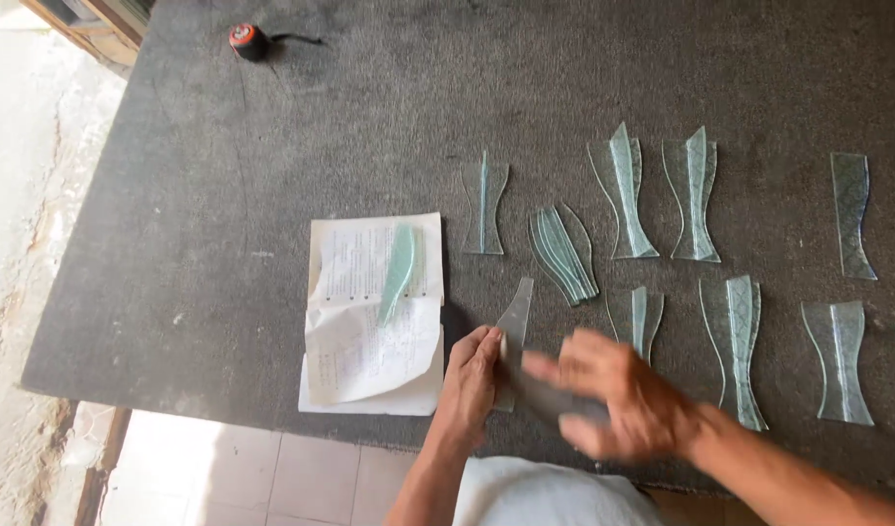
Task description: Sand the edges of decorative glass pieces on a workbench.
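Both forearms are bare, with no sleeves, gloves, watch or rings showing. A pale white-grey garment (550,492) covers the person's body below them.

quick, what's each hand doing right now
left hand: closed on the edge of a curved glass piece
right hand: blurred, resting over that glass; grip cannot be told

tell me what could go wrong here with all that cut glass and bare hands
The left hand and the right hand are bare on a curved glass piece; its cut edges could slice a finger.

The right hand is blurred in motion next to small glass stacks; a sweep might knock one over and chip it.

The held piece sits close to the table edge, so a slip could perhaps send it to the tiled floor.
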